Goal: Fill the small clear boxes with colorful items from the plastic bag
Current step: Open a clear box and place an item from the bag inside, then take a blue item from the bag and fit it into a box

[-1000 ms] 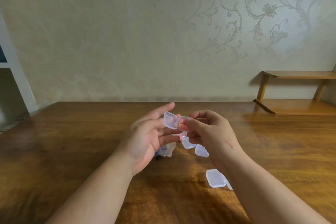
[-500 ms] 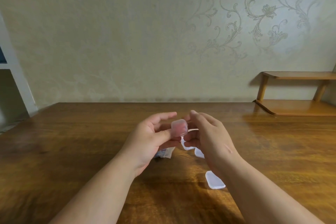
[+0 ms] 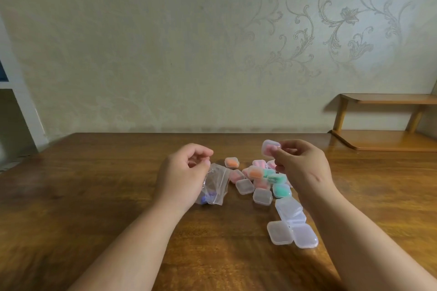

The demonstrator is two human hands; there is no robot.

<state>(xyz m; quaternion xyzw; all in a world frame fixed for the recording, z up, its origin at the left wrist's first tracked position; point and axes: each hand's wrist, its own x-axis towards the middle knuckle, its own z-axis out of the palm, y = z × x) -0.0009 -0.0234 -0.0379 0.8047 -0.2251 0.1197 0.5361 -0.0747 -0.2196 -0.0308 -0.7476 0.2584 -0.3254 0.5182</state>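
My right hand (image 3: 300,165) holds up a small clear box with a pink item inside (image 3: 270,147), lid closed, above a cluster of filled boxes (image 3: 264,176) holding orange, pink and green items. My left hand (image 3: 184,172) hovers over the clear plastic bag (image 3: 216,184), fingers loosely curled and apart, nothing visibly between them; the bag still shows blue items at its bottom. Several empty clear boxes (image 3: 290,222) lie closer to me, under my right forearm.
The wooden table (image 3: 94,196) reaches the patterned wall behind. A low wooden shelf (image 3: 383,139) stands at the back right. A white frame edge (image 3: 21,106) is at the far left.
The pink-filled box, held between both hands before, is now in my right hand alone, moved up and right. My left hand has let go and dropped toward the bag. The pile of boxes has come into view.
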